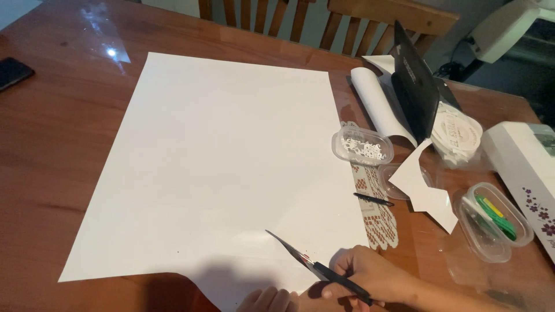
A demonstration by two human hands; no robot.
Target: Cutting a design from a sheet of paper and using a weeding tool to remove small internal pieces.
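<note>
White paper sheet [214,167] is lying on wooden table [52,156]; right hand [370,277] is gripping black scissors [315,267], left hand [269,300] fingers curled, touching the sheet.

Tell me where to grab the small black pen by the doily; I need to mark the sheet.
Pinch the pen at mid-barrel from above. It lies flat on the table, running left to right, half over the doily, with bare space both sides, so fingers can close across its thin width. It is hard to tell which end is the tip.
</note>
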